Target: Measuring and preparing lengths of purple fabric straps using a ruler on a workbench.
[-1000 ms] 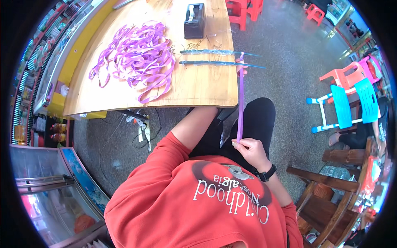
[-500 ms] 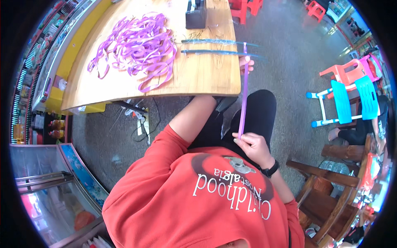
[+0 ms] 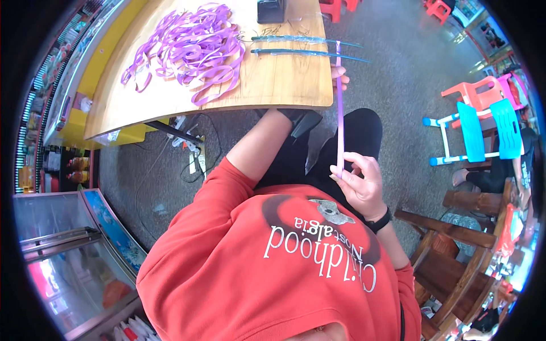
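Observation:
A narrow purple ribbon [image 3: 340,113] runs nearly straight toward me, just off the table's right edge. Its near end is pinched between the thumb and fingers of my right hand [image 3: 364,184], above my lap. Farther up, my left hand [image 3: 340,79] reaches from under the table corner and grips the ribbon; the wooden top hides part of this hand. The ribbon's far end lies by two thin blue rods [image 3: 296,52], which seem taped to the table and jut past its edge. A tangled heap of purple ribbon [image 3: 196,54] covers the table's left half.
The wooden table [image 3: 284,94] has a black box-like object [image 3: 271,10] at its far side. Cables and a power strip [image 3: 196,156] lie beneath. At right are a blue-and-white folding chair [image 3: 471,133], plastic stools [image 3: 472,94] and a wooden chair [image 3: 449,273]. A glass-topped freezer [image 3: 62,250] stands left.
The table has shifted up in the picture as my view moved. My right hand has gone slightly right with the ribbon's near end, and the ribbon hangs less slanted.

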`<state>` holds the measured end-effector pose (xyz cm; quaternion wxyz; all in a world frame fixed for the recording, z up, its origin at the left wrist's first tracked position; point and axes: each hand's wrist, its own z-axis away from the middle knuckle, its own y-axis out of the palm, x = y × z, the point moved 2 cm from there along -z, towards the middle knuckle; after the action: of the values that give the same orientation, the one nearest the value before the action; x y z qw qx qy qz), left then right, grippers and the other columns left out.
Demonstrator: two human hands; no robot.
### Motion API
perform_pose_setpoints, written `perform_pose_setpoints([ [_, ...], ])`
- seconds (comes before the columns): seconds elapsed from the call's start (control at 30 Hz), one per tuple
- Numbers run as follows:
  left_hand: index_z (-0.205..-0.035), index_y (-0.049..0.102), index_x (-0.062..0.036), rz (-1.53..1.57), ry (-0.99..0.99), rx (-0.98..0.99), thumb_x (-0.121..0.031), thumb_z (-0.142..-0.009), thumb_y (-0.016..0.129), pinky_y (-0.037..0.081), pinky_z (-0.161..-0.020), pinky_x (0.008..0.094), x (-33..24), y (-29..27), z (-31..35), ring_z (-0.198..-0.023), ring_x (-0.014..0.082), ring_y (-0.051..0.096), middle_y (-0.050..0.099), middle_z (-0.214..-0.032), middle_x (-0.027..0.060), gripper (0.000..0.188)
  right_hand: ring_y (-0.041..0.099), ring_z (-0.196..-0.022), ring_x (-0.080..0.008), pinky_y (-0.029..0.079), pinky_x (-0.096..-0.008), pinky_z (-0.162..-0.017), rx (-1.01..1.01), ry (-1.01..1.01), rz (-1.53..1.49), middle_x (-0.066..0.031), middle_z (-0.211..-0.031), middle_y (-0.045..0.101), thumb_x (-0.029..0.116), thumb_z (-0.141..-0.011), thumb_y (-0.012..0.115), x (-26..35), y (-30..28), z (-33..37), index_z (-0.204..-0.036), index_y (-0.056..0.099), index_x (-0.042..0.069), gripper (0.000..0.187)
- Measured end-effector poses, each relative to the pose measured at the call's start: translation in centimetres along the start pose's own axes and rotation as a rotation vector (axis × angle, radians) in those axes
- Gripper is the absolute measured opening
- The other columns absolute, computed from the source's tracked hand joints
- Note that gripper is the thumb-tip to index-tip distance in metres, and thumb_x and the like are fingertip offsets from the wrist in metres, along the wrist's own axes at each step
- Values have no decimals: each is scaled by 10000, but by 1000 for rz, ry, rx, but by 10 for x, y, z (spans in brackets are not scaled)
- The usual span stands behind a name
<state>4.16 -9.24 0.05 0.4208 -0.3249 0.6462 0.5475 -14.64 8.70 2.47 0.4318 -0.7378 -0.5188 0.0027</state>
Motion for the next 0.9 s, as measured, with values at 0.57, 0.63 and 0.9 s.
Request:
perform_pose_setpoints([
  [0.57, -1076, 626, 19, -37, -146, 96, -252, -891, 766, 586, -707, 335, 25, 2, 24, -812, 211, 708, 725, -948, 141, 356, 620, -622, -81, 499, -227, -567, 235, 776, -549, -66, -824, 707, 118, -936, 689, -16, 8, 30, -1144, 709, -20, 251],
  [0.63, -1079, 631, 14, -36, -175, 100, -263, -892, 765, 580, -701, 325, 25, 3, 34, -816, 204, 708, 728, -952, 147, 360, 630, -616, -82, 500, -222, -550, 177, 869, -654, -65, -789, 704, 149, -968, 657, -29, 4, 28, -1269, 650, 3, 335],
  [0.9, -1152, 643, 16, -190, -259, 167, -268, -999, 599, 579, -744, 303, 24, 10, 72, -871, 201, 717, 731, -1001, 141, 326, 593, -719, -92, 481, -246, -671, 48, 860, -613, -28, -847, 684, 331, -1021, 573, -109, 30, -53, -1142, 674, 21, 348],
])
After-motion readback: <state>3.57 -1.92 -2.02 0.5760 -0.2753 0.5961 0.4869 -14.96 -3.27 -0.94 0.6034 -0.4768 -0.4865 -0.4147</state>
